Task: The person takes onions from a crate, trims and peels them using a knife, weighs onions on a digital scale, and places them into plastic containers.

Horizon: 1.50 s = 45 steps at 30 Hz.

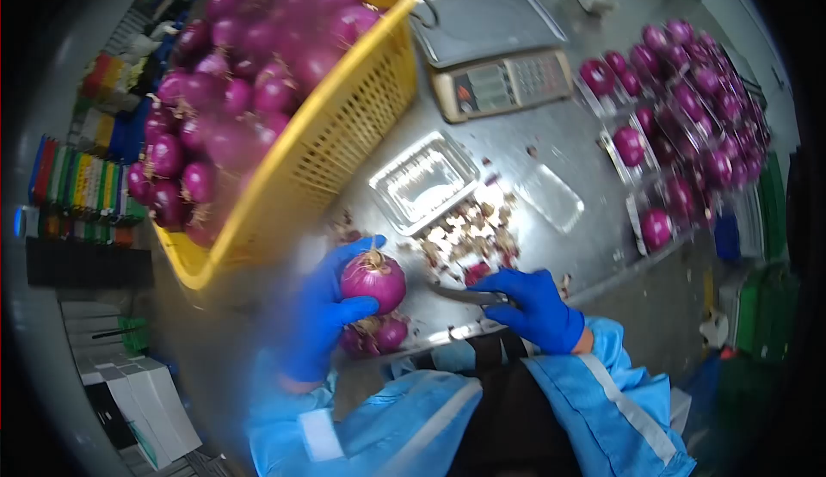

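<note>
My left hand [320, 309], in a blue glove, is closed around a red onion [373, 284] whose dry root end points up and away. My right hand [538, 307], also gloved, grips a knife [465, 295] with its blade pointing left towards the onion, a small gap between them. Below the held onion, more red onions [385, 336] lie at the table's near edge. Just beyond both hands, a pile of onion trimmings [471, 234] is scattered on the metal table [602, 262]. A clear plastic tray [424, 182] sits behind the trimmings.
A yellow basket [344, 124] heaped with red onions stands at the left. At the back is a digital scale [503, 86]. Clear trays of red onions [688, 133] are stacked at the right. Another clear plastic piece [551, 197] lies right of the trimmings.
</note>
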Tool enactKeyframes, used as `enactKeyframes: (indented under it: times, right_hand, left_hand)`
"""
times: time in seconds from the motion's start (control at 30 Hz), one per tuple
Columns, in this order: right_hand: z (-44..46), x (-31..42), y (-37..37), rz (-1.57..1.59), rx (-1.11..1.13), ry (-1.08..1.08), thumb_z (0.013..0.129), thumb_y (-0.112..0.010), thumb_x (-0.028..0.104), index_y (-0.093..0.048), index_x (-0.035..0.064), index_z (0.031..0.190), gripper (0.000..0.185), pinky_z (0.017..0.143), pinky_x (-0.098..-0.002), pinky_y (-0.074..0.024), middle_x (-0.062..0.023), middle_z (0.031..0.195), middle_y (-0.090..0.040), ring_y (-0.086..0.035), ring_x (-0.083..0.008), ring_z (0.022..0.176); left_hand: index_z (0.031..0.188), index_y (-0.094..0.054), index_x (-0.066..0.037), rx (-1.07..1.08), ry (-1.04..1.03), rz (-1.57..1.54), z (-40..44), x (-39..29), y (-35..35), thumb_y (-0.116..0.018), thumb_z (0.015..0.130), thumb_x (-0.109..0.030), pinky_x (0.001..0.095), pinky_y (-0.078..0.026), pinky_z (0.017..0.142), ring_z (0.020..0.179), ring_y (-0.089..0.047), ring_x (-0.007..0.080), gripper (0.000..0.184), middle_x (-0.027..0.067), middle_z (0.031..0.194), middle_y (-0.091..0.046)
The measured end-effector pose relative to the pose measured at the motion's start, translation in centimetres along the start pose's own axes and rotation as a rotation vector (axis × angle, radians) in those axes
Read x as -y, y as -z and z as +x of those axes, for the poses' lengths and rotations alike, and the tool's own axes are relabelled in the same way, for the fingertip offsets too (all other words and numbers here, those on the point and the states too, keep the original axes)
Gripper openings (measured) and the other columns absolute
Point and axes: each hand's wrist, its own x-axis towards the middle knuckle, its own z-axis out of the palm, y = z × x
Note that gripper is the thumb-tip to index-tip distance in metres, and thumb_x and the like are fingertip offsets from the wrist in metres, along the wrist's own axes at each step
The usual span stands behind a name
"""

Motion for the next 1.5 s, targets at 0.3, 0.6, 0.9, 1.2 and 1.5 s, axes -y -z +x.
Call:
enactKeyframes:
  times: [0.3, 0.6, 0.9, 1.2, 1.5]
  right_hand:
    - [-3.0, 0.3, 0.6, -0.398, 0.129, 0.119, 0.079, -0.074, 0.040, -0.066, 0.0167, 0.095, 0.030, 0.057, -0.0330, -0.0480, -0.0046, 0.079, -0.065, -0.064, -0.0255, 0.066]
    - [-6.5, -6.1, -0.8, -0.235, -0.025, 0.185, 0.086, -0.067, 0.035, -0.068, 0.0142, 0.094, 0.022, 0.062, -0.0328, -0.0498, -0.0062, 0.077, -0.065, -0.065, -0.0255, 0.068]
    - [-5.7, -6.5, -1.8, 0.029, -0.050, -0.190, 0.089, -0.063, 0.037, -0.070, 0.0119, 0.094, 0.026, 0.058, -0.0367, -0.0481, -0.0124, 0.074, -0.064, -0.063, -0.0296, 0.062]
    - [-5.3, -1.1, 0.7, -0.350, -0.043, 0.235, 0.078, -0.073, 0.044, -0.069, 0.0184, 0.098, 0.032, 0.053, -0.0317, -0.0477, -0.0033, 0.073, -0.063, -0.063, -0.0227, 0.060]
    - [-6.1, -8.2, -0.3, -0.338, -0.058, 0.116, 0.078, -0.073, 0.044, -0.067, 0.0143, 0.095, 0.034, 0.052, -0.0332, -0.0484, -0.0046, 0.074, -0.064, -0.064, -0.0237, 0.060]
  left_hand:
    - [0.131, -0.050, 0.005, 0.137, 0.268, -0.316, -3.9, 3.5, -7.1, -0.078, 0.062, -0.019, 0.0369, -0.045, 0.103, 0.115, -0.059, 0.0234, 0.078, 0.0165, 0.130, -0.057]
    - [0.127, -0.054, 0.004, 0.062, 0.270, -0.052, -5.5, 4.4, -7.8, -0.080, 0.058, -0.029, 0.0365, -0.048, 0.097, 0.110, -0.061, 0.0237, 0.081, 0.0164, 0.123, -0.061]
    - [0.145, -0.026, 0.000, -0.064, 0.078, -0.629, -5.4, 8.6, -7.1, -0.075, 0.076, -0.031, 0.0468, -0.054, 0.094, 0.113, -0.058, 0.0335, 0.090, 0.0213, 0.131, -0.051]
    - [0.144, -0.024, 0.001, -0.065, 0.341, -1.463, -6.0, 9.9, -11.6, -0.066, 0.085, -0.048, 0.0581, -0.047, 0.099, 0.126, -0.045, 0.0434, 0.088, 0.0264, 0.135, -0.043]
    - [0.142, -0.026, 0.006, 0.022, 0.384, -1.517, -6.5, 12.0, -11.1, -0.061, 0.090, -0.045, 0.0507, -0.052, 0.096, 0.120, -0.050, 0.0450, 0.080, 0.0280, 0.137, -0.041]
